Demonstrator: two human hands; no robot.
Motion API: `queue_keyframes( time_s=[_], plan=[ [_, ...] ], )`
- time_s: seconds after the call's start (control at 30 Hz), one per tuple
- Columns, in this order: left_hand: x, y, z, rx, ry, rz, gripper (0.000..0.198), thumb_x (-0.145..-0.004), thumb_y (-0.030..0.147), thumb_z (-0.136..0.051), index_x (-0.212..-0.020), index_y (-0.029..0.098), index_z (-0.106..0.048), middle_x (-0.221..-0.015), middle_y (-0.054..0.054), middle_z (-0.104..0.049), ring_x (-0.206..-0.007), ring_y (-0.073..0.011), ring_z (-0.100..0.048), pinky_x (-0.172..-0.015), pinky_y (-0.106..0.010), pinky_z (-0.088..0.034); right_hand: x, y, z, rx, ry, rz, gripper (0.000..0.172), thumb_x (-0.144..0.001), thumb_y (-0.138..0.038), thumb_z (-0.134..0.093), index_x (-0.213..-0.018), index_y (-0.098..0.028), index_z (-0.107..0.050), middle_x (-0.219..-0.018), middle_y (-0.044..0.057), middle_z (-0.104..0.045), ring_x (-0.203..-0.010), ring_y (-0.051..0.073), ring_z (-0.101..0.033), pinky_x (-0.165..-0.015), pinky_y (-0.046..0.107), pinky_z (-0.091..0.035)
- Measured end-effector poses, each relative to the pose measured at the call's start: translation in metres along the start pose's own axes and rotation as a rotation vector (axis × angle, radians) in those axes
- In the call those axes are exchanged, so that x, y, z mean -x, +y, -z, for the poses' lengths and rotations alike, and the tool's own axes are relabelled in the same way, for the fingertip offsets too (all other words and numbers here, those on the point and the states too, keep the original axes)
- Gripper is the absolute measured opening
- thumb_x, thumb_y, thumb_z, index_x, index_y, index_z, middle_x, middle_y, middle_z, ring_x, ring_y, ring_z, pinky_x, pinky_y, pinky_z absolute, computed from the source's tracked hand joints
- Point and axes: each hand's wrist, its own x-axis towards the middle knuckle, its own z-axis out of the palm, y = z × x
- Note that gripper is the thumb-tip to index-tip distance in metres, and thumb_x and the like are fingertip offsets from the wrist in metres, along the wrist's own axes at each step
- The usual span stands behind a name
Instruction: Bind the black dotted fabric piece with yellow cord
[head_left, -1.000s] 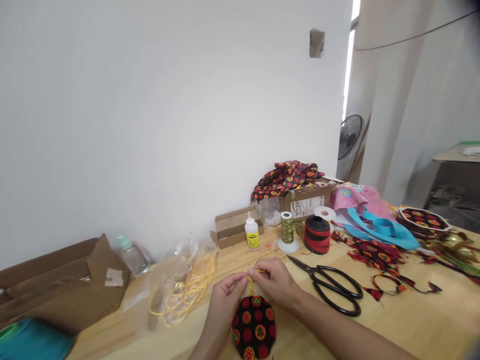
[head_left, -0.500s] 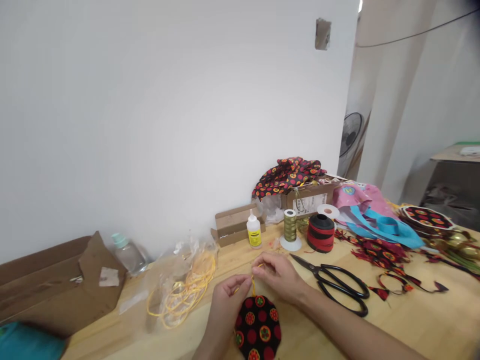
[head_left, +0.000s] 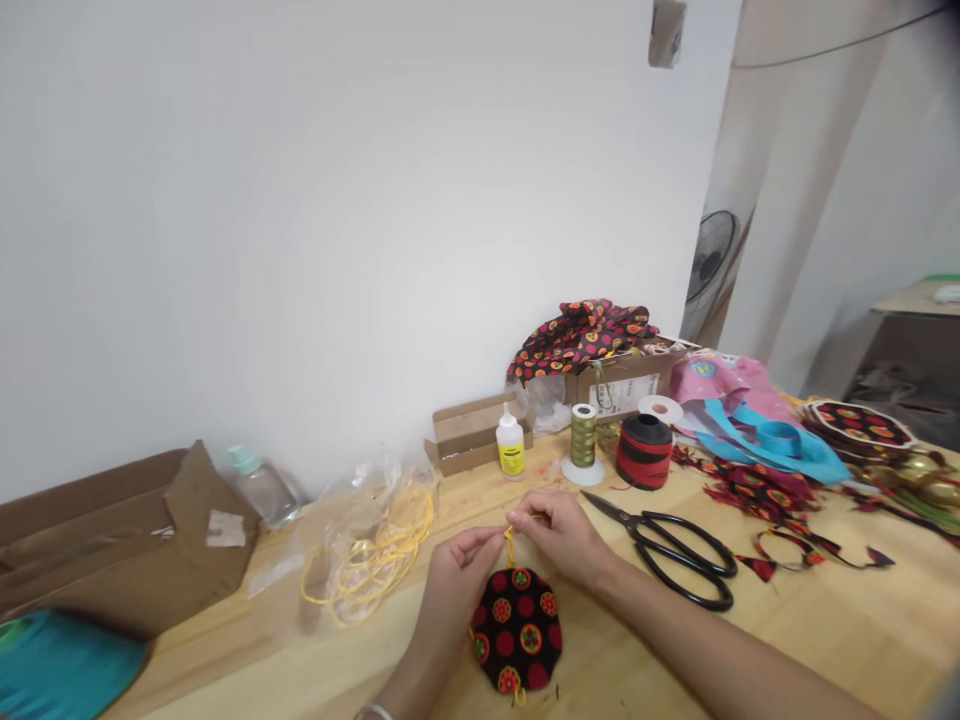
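A black octagonal fabric piece point(head_left: 517, 632) with red and green flower dots lies on the wooden table, a yellow cord loop point(head_left: 510, 548) rising from its top edge. My left hand point(head_left: 466, 565) pinches the cord from the left, its wrist beside the fabric. From the right, my right hand point(head_left: 559, 530) pinches the same cord, fingertips close to those of the left. A short yellow loop also shows at the fabric's bottom edge. Black-handled scissors point(head_left: 667, 545) lie open just right of my right hand.
Behind the hands stand a glue bottle point(head_left: 511, 445), a green thread spool point(head_left: 583, 437) and a red-black spool point(head_left: 643, 453). Bagged yellow cord point(head_left: 382, 560) and a cardboard box point(head_left: 202, 550) lie left. Blue ribbon point(head_left: 780, 440) and fabric scraps point(head_left: 772, 487) lie right.
The view has tilted down slightly, so the table sits higher in the picture. More of the fabric's lower edge shows. Both hands keep their pinch on the cord, fingertips a little closer together.
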Motion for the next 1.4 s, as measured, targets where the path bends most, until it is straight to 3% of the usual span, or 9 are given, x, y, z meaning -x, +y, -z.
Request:
queue_keyframes(
  time_s=[0.2, 0.4, 0.53, 0.83, 1.1, 1.4],
  plan=[
    [-0.002, -0.002, 0.001, -0.018, -0.017, -0.006, 0.025, -0.061, 0.030, -0.060, -0.078, 0.012, -0.066, -0.045, 0.001, -0.059, -0.046, -0.0106, -0.051, -0.047, -0.020, -0.039, 0.001, -0.002, 0.001, 0.058, -0.015, 0.029, 0.025, -0.075, -0.029, -0.046, -0.057, -0.015, -0.055, -0.050, -0.003, -0.050, -0.048, 0.007, -0.040, -0.045, 0.018, -0.028],
    [0.000, 0.000, -0.001, -0.101, 0.019, -0.065, 0.024, -0.060, 0.031, -0.060, -0.076, 0.014, -0.067, -0.060, -0.002, -0.065, -0.057, -0.0144, -0.055, -0.051, -0.021, -0.040, 0.000, -0.004, 0.004, 0.181, 0.053, 0.094, 0.026, -0.075, -0.030, -0.046, -0.054, -0.016, -0.053, -0.050, -0.003, -0.046, -0.049, 0.008, -0.038, -0.046, 0.019, -0.027],
    [0.003, 0.000, -0.001, -0.088, 0.019, -0.058, 0.024, -0.062, 0.031, -0.059, -0.077, 0.015, -0.066, -0.043, 0.002, -0.058, -0.053, -0.0129, -0.054, -0.051, -0.020, -0.039, -0.001, -0.005, 0.005, 0.178, 0.058, 0.101, 0.028, -0.075, -0.031, -0.045, -0.054, -0.016, -0.053, -0.049, -0.003, -0.045, -0.047, 0.008, -0.038, -0.046, 0.019, -0.027],
    [0.003, 0.001, 0.001, -0.075, 0.064, -0.051, 0.027, -0.060, 0.033, -0.060, -0.078, 0.013, -0.065, -0.034, 0.005, -0.048, -0.039, -0.0096, -0.046, -0.042, -0.019, -0.035, 0.000, -0.011, 0.008, 0.000, -0.037, 0.107, 0.022, -0.072, -0.030, -0.049, -0.060, -0.015, -0.060, -0.052, -0.002, -0.048, -0.049, 0.008, -0.039, -0.046, 0.019, -0.029],
    [0.004, 0.003, 0.000, -0.003, 0.025, -0.014, 0.022, -0.060, 0.032, -0.061, -0.070, 0.012, -0.065, -0.027, 0.009, -0.035, -0.033, -0.0065, -0.038, -0.040, -0.018, -0.033, -0.002, -0.013, 0.005, -0.321, -0.059, -0.113, 0.023, -0.070, -0.027, -0.050, -0.055, -0.011, -0.057, -0.048, -0.003, -0.048, -0.044, 0.006, -0.036, -0.043, 0.018, -0.029],
    [0.004, 0.005, -0.002, 0.038, 0.040, 0.026, 0.020, -0.057, 0.031, -0.063, -0.063, 0.013, -0.064, -0.026, 0.010, -0.032, -0.030, -0.0050, -0.032, -0.036, -0.017, -0.027, -0.002, -0.015, 0.004, -0.344, -0.016, -0.099, 0.021, -0.068, -0.027, -0.052, -0.054, -0.012, -0.057, -0.048, -0.002, -0.049, -0.045, 0.007, -0.039, -0.045, 0.018, -0.032]
  ],
)
